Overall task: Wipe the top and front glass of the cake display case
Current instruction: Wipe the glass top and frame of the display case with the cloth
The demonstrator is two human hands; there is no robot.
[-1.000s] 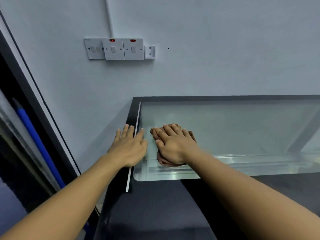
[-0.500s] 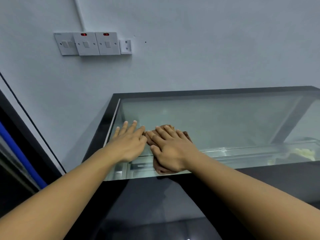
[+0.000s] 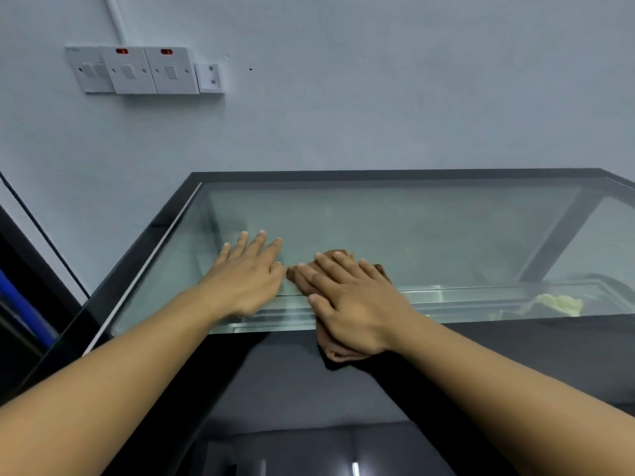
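The display case has a top glass pane [image 3: 429, 228] inside a black frame [image 3: 378, 174] set against the wall. A brown cloth [image 3: 338, 254] lies on the glass near its front edge, mostly hidden under my right hand [image 3: 354, 304], which presses flat on it with fingers spread. My left hand [image 3: 247, 273] lies flat on the bare glass just left of the cloth, palm down and holding nothing. Through the glass a metal shelf rail [image 3: 481, 293] and a pale yellowish item [image 3: 560, 304] show inside the case.
A grey wall [image 3: 378, 97] rises right behind the case, with a row of switches [image 3: 144, 70] at the upper left. A dark door frame and a blue pole [image 3: 20, 304] stand at the far left. The dark front of the case [image 3: 309, 389] drops below my arms.
Both hands and the cloth have slid to the right along the top glass, away from the left frame edge. My view has swung right, showing more of the case.
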